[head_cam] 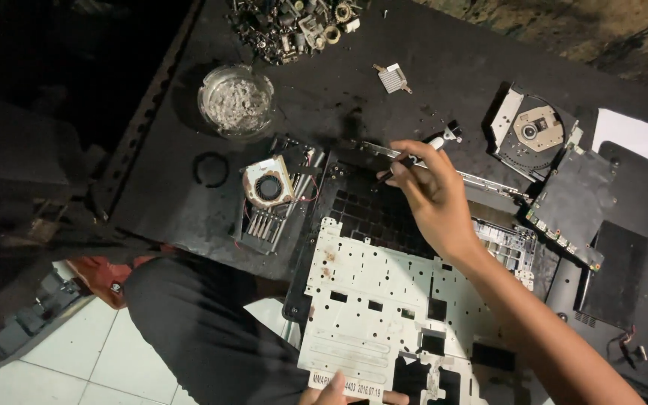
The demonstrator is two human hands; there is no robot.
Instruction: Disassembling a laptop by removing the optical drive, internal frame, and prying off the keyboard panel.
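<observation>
My right hand (pixel 433 193) reaches over an opened laptop base and grips a screwdriver (pixel 420 156) with a black and white handle, its tip pointing down-left at the dark far edge of the frame. My left hand (pixel 335 394) is only partly in view at the bottom edge, holding the near edge of the white perforated metal plate (pixel 373 315) that covers the laptop base. A black keyboard frame (pixel 369 214) shows beyond the plate.
A cooling fan with heat pipe (pixel 270 187) lies left of the laptop. Behind it stand a glass bowl (pixel 235 99), a pile of small parts (pixel 294 22) and a small heatsink (pixel 393 78). An optical drive (pixel 532 133) and dark laptop covers (pixel 609 232) lie right.
</observation>
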